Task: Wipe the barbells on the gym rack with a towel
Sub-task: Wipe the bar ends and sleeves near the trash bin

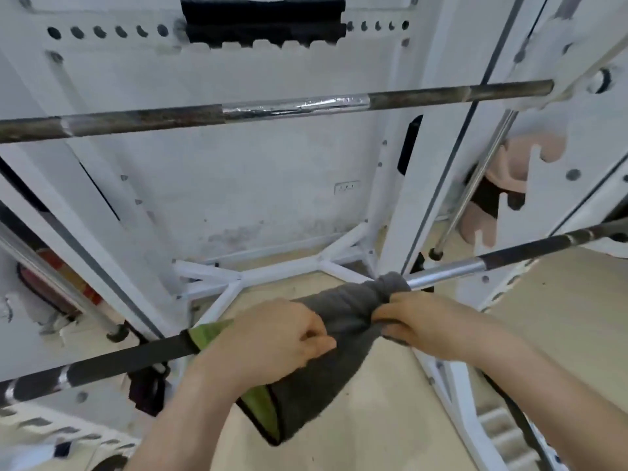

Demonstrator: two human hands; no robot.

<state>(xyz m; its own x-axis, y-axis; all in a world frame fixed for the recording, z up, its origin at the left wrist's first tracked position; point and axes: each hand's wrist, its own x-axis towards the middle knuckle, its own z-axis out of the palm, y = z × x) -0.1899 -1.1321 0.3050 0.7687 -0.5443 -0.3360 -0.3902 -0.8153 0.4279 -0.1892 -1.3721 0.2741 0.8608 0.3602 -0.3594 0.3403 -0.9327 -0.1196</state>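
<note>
A lower barbell point(448, 269) runs from low left to mid right across the white rack point(411, 212). A grey towel point(343, 321) with a green edge is wrapped over its middle, and a loose flap hangs below. My left hand point(272, 338) grips the towel around the bar on the left. My right hand point(428, 322) pinches the bunched towel end on the bar to the right. A second, upper barbell point(295, 107) lies higher across the rack, untouched.
White rack uprights stand left and right, with a white base frame point(272, 273) on the beige floor. Chrome guide rods point(475, 185) slant at the right. A black pad point(265, 22) sits at the top. Black straps hang low left.
</note>
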